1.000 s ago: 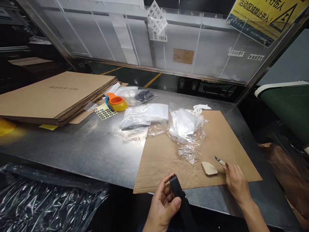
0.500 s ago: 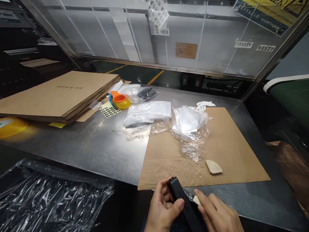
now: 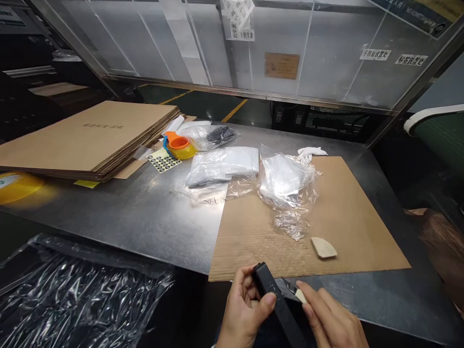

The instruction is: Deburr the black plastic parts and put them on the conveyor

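A steel table (image 3: 145,227) is stretching below a clear panel (image 3: 329,72), with cardboard (image 3: 355,217) lying on it. The left hand (image 3: 244,311) is curling its fingers round a black bar (image 3: 278,302) at the table's near edge; the right hand (image 3: 331,316) is pinching a pale-handled knife (image 3: 300,295), blade tip angling toward the bar, contact unclear. The bar's long axis is slanting, its upper end pointing forward and left. Beyond, a crumpled bag (image 3: 290,222) and a flatter bag (image 3: 239,187) are holding white contents, and a panel label (image 3: 411,60) is reading 标签放置处
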A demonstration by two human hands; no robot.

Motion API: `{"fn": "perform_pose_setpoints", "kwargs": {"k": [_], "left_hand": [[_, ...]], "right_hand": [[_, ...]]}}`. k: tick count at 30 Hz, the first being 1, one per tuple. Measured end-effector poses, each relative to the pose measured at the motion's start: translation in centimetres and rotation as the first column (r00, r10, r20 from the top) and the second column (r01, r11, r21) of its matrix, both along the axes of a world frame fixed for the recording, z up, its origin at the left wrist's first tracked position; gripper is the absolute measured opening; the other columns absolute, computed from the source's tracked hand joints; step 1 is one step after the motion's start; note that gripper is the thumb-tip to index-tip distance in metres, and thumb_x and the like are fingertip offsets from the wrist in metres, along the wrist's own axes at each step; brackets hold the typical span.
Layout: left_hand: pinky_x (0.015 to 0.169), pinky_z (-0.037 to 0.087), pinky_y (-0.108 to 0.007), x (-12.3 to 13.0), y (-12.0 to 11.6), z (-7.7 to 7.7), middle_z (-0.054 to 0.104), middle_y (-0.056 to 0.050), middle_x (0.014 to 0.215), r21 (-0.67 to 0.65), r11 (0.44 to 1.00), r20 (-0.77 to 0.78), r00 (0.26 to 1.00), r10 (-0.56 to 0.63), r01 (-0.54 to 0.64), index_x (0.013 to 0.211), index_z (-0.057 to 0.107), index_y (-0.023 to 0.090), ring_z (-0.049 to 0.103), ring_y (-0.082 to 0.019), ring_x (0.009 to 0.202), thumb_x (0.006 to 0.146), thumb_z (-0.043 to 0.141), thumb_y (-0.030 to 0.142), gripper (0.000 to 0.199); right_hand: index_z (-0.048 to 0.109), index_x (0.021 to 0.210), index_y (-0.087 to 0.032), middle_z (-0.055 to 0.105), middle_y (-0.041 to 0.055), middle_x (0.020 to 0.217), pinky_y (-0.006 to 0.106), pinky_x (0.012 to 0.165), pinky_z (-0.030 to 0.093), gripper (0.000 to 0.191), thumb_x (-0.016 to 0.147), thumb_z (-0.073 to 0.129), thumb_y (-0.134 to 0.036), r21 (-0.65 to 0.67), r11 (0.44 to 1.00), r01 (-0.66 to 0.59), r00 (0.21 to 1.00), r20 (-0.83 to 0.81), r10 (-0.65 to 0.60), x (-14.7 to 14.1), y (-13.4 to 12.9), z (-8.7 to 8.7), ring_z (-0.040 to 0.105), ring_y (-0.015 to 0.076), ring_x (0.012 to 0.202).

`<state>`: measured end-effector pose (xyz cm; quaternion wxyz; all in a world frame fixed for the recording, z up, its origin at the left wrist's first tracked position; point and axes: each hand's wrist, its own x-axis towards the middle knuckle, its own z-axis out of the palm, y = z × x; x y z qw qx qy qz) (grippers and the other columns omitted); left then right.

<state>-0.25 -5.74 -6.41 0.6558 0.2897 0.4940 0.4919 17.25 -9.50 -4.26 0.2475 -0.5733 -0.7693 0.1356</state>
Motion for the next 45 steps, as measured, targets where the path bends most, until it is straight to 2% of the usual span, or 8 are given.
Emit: {"fn": "perform_pose_setpoints", "kwargs": {"k": [9, 14, 25, 31, 37, 41, 43, 45], "left_hand": [[0.057, 0.047, -0.022, 0.1, 0.0, -0.1, 0.064, -0.008, 0.094, -0.003, 1.000, 0.036, 0.999, 0.003, -0.003, 0.100, 0.046, 0.019, 0.060, -0.016, 0.076, 0.057, 0.079, 0.041, 0.058], [0.060, 0.046, -0.022, 0.1, -0.3, -0.2, 0.062, -0.009, 0.096, 0.039, 0.999, -0.050, 0.999, 0.016, -0.014, 0.105, 0.047, 0.019, 0.060, -0.018, 0.082, 0.057, 0.079, 0.040, 0.061], [0.051, 0.039, -0.022, -0.2, -0.9, 0.2, 0.059, -0.003, 0.079, 0.044, 0.981, -0.204, 0.963, -0.178, 0.191, 0.111, 0.042, 0.020, 0.053, -0.012, 0.061, 0.066, 0.070, 0.044, 0.059], [0.068, 0.044, -0.028, -0.3, -0.2, 1.5, 0.064, -0.004, 0.089, 0.104, 0.942, -0.451, 0.859, -0.243, 0.321, 0.111, 0.048, 0.022, 0.058, -0.020, 0.077, 0.066, 0.070, 0.041, 0.054], [0.065, 0.044, -0.023, 0.2, 0.8, 0.2, 0.056, 0.002, 0.076, 0.074, 0.983, -0.193, 0.969, -0.153, 0.170, 0.090, 0.048, 0.020, 0.055, -0.014, 0.070, 0.070, 0.068, 0.042, 0.036], [0.045, 0.044, -0.020, 1.0, 1.1, 0.1, 0.052, 0.004, 0.073, -0.065, 0.993, -0.037, 0.994, -0.105, 0.103, 0.091, 0.043, 0.020, 0.051, -0.010, 0.055, 0.075, 0.062, 0.047, 0.036], [0.040, 0.044, -0.020, 1.2, 1.2, 0.2, 0.050, 0.005, 0.068, -0.117, 0.988, -0.016, 0.995, -0.101, 0.098, 0.090, 0.042, 0.020, 0.050, -0.009, 0.049, 0.078, 0.057, 0.050, 0.035], [0.039, 0.046, -0.020, 1.2, 1.1, 0.4, 0.049, 0.006, 0.064, -0.163, 0.984, 0.009, 0.997, -0.073, 0.074, 0.087, 0.043, 0.020, 0.051, -0.009, 0.048, 0.080, 0.052, 0.051, 0.033]], "right_hand": [[0.053, 0.123, -0.019, 0.066, 0.0062, 0.082, 0.019, 0.059, 0.052, 0.034, 0.094, 0.037, -0.028, -0.045, 0.998, 0.051, 0.998, -0.018, -0.052, 1.1, 0.4, -0.6, 0.067, 0.0150, 0.068], [0.055, 0.118, -0.022, 0.068, 0.0064, 0.096, 0.021, 0.056, 0.052, 0.035, 0.094, 0.034, -0.036, 0.004, 0.972, 0.236, 0.970, 0.055, -0.236, 2.8, 1.4, -1.4, 0.068, 0.0169, 0.073], [0.053, 0.119, -0.014, 0.059, 0.0105, 0.086, 0.032, 0.055, 0.045, 0.034, 0.091, 0.035, -0.023, 0.093, 0.804, 0.587, 0.613, 0.598, -0.517, 10.2, 7.1, -5.0, 0.060, 0.0240, 0.073], [0.057, 0.115, -0.009, 0.057, 0.0151, 0.085, 0.039, 0.067, 0.043, 0.036, 0.085, 0.038, -0.011, 0.128, 0.832, 0.540, 0.623, 0.604, -0.497, 11.1, 8.7, -5.9, 0.053, 0.0284, 0.081], [0.056, 0.118, -0.009, 0.058, 0.0198, 0.101, 0.047, 0.080, 0.044, 0.041, 0.090, 0.032, -0.028, 0.128, 0.854, 0.504, 0.750, 0.426, -0.506, 10.1, 7.4, -4.9, 0.054, 0.0337, 0.097], [0.046, 0.129, -0.020, 0.064, 0.0076, 0.103, 0.026, 0.072, 0.052, 0.050, 0.092, 0.029, -0.048, -0.174, 0.978, 0.118, 0.988, -0.074, -0.133, 6.7, 3.9, -2.5, 0.063, 0.0173, 0.084], [0.044, 0.132, -0.023, 0.066, 0.0049, 0.093, 0.023, 0.061, 0.052, 0.057, 0.086, 0.040, -0.056, -0.331, 0.931, -0.154, 0.917, -0.398, 0.011, 4.6, 2.3, -1.5, 0.063, 0.0154, 0.071], [0.049, 0.129, -0.023, 0.066, 0.0019, 0.077, 0.022, 0.053, 0.049, 0.056, 0.083, 0.048, -0.055, -0.422, 0.883, -0.205, 0.846, -0.530, -0.057, 2.9, 1.4, -1.0, 0.060, 0.0138, 0.059]]}}
